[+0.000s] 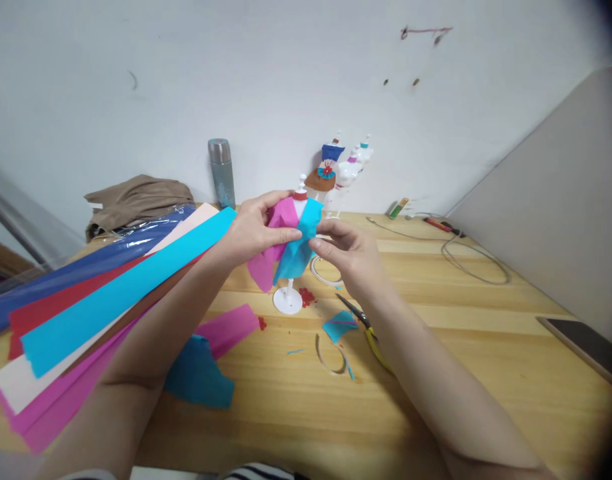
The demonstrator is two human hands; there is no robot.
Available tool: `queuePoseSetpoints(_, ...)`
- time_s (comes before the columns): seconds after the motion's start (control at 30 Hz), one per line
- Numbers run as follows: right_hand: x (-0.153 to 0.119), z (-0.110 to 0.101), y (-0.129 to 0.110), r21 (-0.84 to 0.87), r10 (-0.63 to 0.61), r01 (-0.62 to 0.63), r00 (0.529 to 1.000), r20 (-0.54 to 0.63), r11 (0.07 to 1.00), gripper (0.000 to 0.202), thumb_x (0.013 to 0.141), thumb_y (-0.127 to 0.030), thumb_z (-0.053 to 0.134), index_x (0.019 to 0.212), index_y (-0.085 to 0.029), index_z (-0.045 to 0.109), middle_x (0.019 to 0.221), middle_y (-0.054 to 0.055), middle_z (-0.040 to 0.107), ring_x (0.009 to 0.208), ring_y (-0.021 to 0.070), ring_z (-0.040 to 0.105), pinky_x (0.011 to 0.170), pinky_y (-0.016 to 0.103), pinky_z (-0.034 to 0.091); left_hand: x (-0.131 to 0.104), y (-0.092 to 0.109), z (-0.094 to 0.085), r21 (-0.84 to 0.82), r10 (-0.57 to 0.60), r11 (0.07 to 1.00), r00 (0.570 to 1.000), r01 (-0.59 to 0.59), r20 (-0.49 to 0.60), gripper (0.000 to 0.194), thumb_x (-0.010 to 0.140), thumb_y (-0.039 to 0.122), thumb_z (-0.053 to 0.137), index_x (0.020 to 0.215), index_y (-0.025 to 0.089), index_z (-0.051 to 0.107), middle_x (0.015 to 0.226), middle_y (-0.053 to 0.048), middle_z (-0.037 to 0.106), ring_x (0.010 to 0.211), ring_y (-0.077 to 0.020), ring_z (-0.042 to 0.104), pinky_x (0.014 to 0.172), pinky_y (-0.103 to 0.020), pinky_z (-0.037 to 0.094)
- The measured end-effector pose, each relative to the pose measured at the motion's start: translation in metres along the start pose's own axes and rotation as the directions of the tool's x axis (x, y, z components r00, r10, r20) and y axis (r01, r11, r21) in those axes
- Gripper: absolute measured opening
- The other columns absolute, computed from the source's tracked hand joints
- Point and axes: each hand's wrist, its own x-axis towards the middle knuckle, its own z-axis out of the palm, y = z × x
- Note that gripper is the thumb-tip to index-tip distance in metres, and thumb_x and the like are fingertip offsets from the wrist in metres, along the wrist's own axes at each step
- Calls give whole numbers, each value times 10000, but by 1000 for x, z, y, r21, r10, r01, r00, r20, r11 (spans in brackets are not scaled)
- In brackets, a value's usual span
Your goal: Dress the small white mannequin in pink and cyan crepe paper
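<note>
A small white dress form (288, 300) stands upright on its round base, with a red band at its neck. Pink crepe paper (262, 270) covers its left side and blue crepe paper (297, 257) crosses its front. My left hand (259, 230) wraps round the form from the left, its thumb pressing the blue paper against the chest. On the other side, my right hand (349, 253) pinches the right edge of the blue paper between thumb and fingers. Yellow-handled scissors (369, 327) lie partly hidden under my right forearm.
Folded crepe paper strips (121, 293) are stacked at left. Blue scraps (201, 377) and a pink piece (231, 330) lie in front. Several dressed forms (336, 167) and a grey flask (221, 173) stand by the wall. A cable (451, 257) and a phone (586, 347) lie right.
</note>
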Motion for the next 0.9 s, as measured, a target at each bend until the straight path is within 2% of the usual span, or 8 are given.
queuePoseSetpoints(0.3,-4,3,0,-51,2,-1,1000,20,999,285,709,-465,850,905,-268,786,1006,58,792,994,289,729,956,539,595,2,-2,1,4,6,1000,1000,-6,9,663,651,347,883,1262,135,735,1045,-64,767,876,-174,695,803,-283,571)
queuePoseSetpoints(0.47,-6,6,3,-91,-55,58,998,36,994,219,746,-431,835,930,-318,800,1072,44,790,1041,309,726,942,543,598,1,1,2,36,11,999,1000,-11,-5,652,647,368,881,1248,151,748,1099,-69,778,934,-197,711,862,-304,581)
queuePoseSetpoints(0.67,-4,13,11,-109,-84,83,996,-5,991,169,732,-399,817,855,-296,764,974,32,784,965,286,720,955,514,572,-1,4,6,85,22,996,1000,-23,10,651,674,354,843,1284,151,735,1153,-74,777,981,-219,724,906,-328,579)
queuePoseSetpoints(0.9,-3,14,12,-91,-60,61,998,13,994,207,730,-446,821,831,-289,731,885,27,738,904,275,698,929,504,568,-2,2,5,112,42,993,999,-45,35,658,698,398,856,1292,152,720,1256,-98,763,1185,-293,710,1046,-390,562)
